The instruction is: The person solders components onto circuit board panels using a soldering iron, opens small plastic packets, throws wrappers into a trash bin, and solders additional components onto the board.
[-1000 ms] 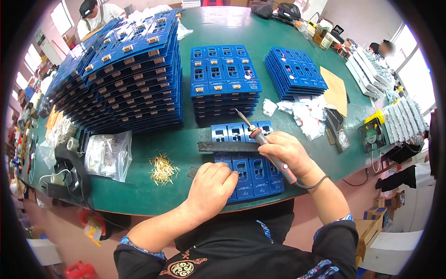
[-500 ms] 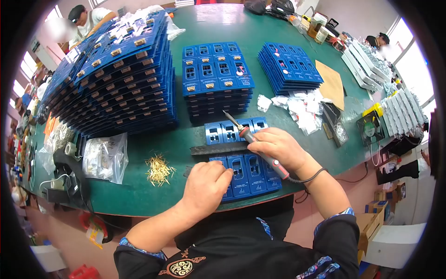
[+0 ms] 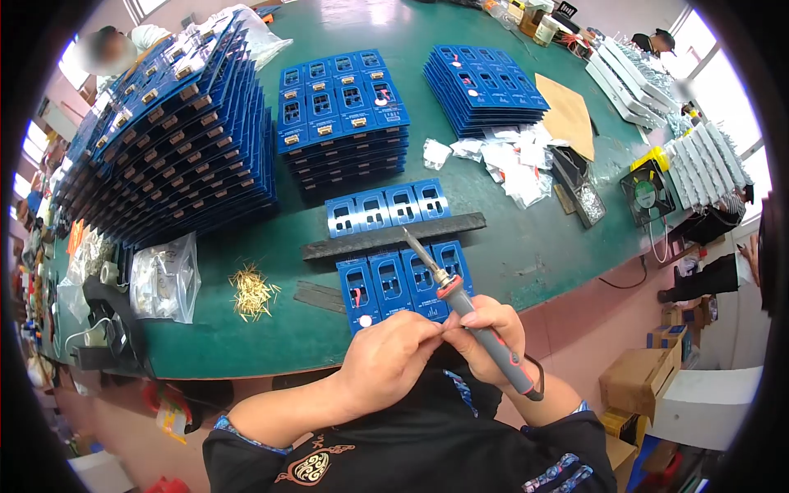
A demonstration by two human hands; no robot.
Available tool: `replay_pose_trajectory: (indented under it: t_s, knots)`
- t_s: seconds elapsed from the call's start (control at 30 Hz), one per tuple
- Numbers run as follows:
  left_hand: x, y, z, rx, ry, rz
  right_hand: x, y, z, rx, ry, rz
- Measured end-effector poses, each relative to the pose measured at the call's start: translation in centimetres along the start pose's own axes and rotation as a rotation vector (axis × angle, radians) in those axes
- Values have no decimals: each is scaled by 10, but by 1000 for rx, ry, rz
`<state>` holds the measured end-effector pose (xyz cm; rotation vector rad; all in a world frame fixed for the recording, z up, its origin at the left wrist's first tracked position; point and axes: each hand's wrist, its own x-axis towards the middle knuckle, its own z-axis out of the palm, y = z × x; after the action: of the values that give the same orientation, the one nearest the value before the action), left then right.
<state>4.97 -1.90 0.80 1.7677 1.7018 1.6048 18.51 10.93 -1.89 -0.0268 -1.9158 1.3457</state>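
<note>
My right hand (image 3: 491, 335) holds a grey and red soldering iron (image 3: 485, 329), its metal tip pointing up and left over a black bar (image 3: 394, 236). The bar lies across a blue circuit board panel (image 3: 390, 287) at the table's front edge. My left hand (image 3: 390, 357) is closed in a pinch, its fingertips meeting those of my right hand just in front of the panel. Whatever the left fingertips hold is too small to name. A red part and a white disc show on the panel's lower left.
Tall blue board stacks (image 3: 189, 140) stand left, a shorter stack (image 3: 341, 115) behind the panel and another (image 3: 485, 90) farther right. Also on the table (image 3: 542, 271): thin pins (image 3: 253, 293), plastic bags (image 3: 164, 279), white packets (image 3: 518, 164) and a fan (image 3: 648, 193). People are beyond.
Both hands have drawn toward my body and come together, the soldering iron moving back with the right. The black bar and the panel's lower part are more exposed. The camera view has shifted.
</note>
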Motion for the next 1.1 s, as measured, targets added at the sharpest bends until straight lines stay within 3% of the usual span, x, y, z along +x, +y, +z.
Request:
replay_pose_trajectory:
  t_s: [0.3,0.57,0.8,1.1]
  knots:
    - [-2,-1,-2,-19,-64,-68,1,-2,-1,-69,7,-42]
    - [-3,-3,-3,-18,-68,-113,-5,9,-3,64,56,16]
    - [11,-21,-34,241,-15,-93,4,0,-42,-72,-25,53]
    - [9,-34,-30,431,-106,-77,-7,2,-66,8,15,203]
